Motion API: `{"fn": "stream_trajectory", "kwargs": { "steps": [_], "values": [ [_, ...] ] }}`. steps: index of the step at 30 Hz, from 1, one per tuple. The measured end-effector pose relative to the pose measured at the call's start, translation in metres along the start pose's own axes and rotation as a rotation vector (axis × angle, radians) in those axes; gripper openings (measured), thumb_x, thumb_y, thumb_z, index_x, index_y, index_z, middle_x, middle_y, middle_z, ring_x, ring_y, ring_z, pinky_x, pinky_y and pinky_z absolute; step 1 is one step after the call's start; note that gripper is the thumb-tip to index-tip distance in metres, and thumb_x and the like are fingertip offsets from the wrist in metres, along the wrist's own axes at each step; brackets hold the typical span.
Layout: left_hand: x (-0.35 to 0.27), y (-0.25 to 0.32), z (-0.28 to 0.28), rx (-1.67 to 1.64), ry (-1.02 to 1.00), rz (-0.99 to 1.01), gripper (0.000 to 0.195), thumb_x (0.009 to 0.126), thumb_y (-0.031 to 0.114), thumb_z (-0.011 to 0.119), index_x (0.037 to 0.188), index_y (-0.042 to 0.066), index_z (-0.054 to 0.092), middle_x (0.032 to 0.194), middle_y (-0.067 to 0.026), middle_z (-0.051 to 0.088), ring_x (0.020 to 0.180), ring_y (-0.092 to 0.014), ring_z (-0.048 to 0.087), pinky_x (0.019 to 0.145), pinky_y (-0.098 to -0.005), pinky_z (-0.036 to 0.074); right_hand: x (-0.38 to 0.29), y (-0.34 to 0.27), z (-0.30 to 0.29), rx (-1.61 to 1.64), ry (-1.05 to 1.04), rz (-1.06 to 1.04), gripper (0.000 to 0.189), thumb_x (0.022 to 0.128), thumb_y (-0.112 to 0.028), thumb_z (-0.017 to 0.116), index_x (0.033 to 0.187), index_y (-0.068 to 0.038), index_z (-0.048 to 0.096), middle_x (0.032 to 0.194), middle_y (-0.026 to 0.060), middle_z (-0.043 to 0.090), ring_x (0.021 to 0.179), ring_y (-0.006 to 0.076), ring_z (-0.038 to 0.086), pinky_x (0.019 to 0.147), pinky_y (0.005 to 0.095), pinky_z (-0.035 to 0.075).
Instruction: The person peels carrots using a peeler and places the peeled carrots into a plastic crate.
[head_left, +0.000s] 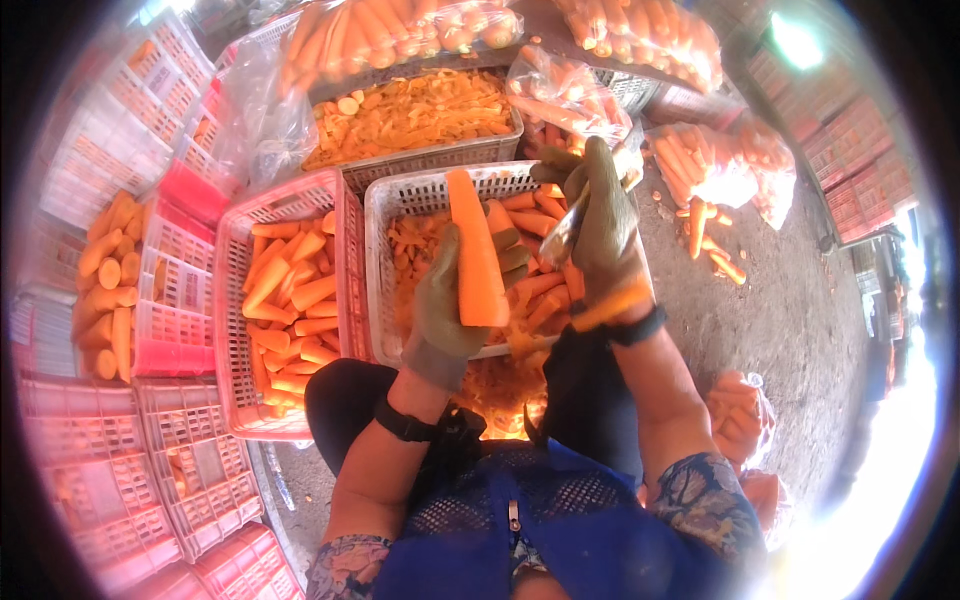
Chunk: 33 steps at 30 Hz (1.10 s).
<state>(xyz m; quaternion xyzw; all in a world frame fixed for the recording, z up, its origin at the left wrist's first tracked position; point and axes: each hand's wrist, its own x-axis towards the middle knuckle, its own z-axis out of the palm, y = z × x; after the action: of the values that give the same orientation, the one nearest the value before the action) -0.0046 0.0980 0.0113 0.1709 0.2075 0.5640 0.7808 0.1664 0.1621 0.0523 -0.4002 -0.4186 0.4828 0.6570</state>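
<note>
My left hand, in a dirty glove, grips a large peeled carrot with its narrow end pointing away from me. To its right, my gloved right hand is closed around a metal-bladed tool, blurred and partly covered by the fingers; its exact kind cannot be told. A strip of carrot peel shows blurred at the right wrist. Both hands are over a white plastic crate holding carrots and peelings. Left of it, a pink plastic crate contains peeled carrots.
Beyond the white crate stands a crate of peelings. Clear bags of carrots lie behind it, with another bag on the floor at right. Loose carrots lie beside that bag. Stacked crates line the left side.
</note>
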Motion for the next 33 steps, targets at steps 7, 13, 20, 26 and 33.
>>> {"fn": "stream_trajectory", "kwargs": {
  "steps": [7,13,20,26,33],
  "values": [
    [-0.003,-0.008,0.010,-0.037,-0.030,0.019,0.058,0.110,0.051,0.040,0.143,0.004,0.049,0.126,-0.0138,0.064,0.113,-0.026,0.065,0.097,-0.0401,0.054,-0.072,-0.008,0.033,-0.067,-0.153,0.201,0.049,0.108,-0.035,0.049,0.111,0.010,0.068,0.098,0.0158,0.070,0.094,0.0217,0.065,0.085,0.0346,0.053],
    [-0.003,-0.013,-0.003,-0.029,-0.032,-0.115,0.058,0.109,0.050,0.043,0.146,0.006,0.047,0.129,-0.0108,0.062,0.114,-0.022,0.064,0.094,-0.0411,0.057,0.003,0.036,0.045,-0.061,-0.088,0.059,0.020,0.097,-0.024,0.068,0.094,-0.005,0.070,0.088,0.0001,0.068,0.079,0.0097,0.061,0.070,0.0277,0.048],
    [-0.012,0.004,0.009,-0.069,-0.019,-0.071,0.058,0.109,0.051,0.043,0.136,0.001,0.051,0.111,-0.0089,0.062,0.098,-0.020,0.062,0.089,-0.0365,0.057,0.070,0.040,0.029,0.135,0.118,0.240,0.051,0.101,-0.050,0.060,0.086,-0.001,0.059,0.097,0.0163,0.071,0.065,0.0221,0.063,0.056,0.0341,0.051],
    [-0.004,-0.001,0.015,0.001,0.006,0.027,0.054,0.111,0.047,0.038,0.139,0.002,0.050,0.125,-0.0104,0.062,0.117,-0.023,0.062,0.102,-0.0390,0.053,-0.057,-0.005,0.031,-0.049,-0.055,0.215,0.042,0.103,-0.037,0.060,0.102,0.003,0.071,0.088,0.0083,0.070,0.077,0.0139,0.062,0.069,0.0296,0.050],
    [-0.004,-0.022,-0.004,-0.044,-0.030,-0.167,0.053,0.109,0.048,0.043,0.142,0.006,0.050,0.128,-0.0112,0.062,0.108,-0.024,0.063,0.091,-0.0403,0.056,0.029,0.051,0.034,-0.099,-0.056,-0.022,0.024,0.099,-0.028,0.064,0.092,-0.006,0.065,0.085,0.0036,0.066,0.079,0.0148,0.061,0.070,0.0314,0.047]
  ]
}}
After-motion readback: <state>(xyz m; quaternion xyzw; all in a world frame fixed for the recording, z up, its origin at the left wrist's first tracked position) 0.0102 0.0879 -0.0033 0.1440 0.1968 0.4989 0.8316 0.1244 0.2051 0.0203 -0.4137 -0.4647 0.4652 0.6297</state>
